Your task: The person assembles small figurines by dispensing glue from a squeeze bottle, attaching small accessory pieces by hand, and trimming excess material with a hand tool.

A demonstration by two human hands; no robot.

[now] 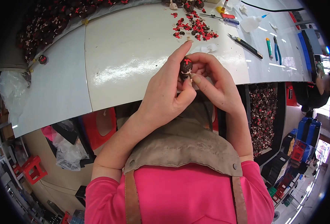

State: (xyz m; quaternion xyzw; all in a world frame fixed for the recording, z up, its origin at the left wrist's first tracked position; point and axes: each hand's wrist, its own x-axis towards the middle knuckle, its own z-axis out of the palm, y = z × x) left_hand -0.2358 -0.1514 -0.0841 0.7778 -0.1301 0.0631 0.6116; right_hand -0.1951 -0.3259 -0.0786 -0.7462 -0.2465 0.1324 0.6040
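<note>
Close in front of my chest, over the table's near edge, I hold a small figurine [186,66] with a dark round head and a red bow. My left hand [166,85] is closed around its left side and underside, with the thumb near its lower part. From the other side, my right hand [214,79] is closed with thumb and fingers pinching at its lower body. The fingers hide much of the body. Just beyond my hands lie a scatter of small red bow-like pieces [200,31] and some crumpled white scraps [206,48].
On the table [127,48] to the right lie a screwdriver [230,21], a squeeze bottle [250,24], a utility knife [247,46], a green-handled tool [269,47] and blue pliers [277,50]. Many dark figurines [53,24] are heaped back left; a bin of them [262,115] stands right.
</note>
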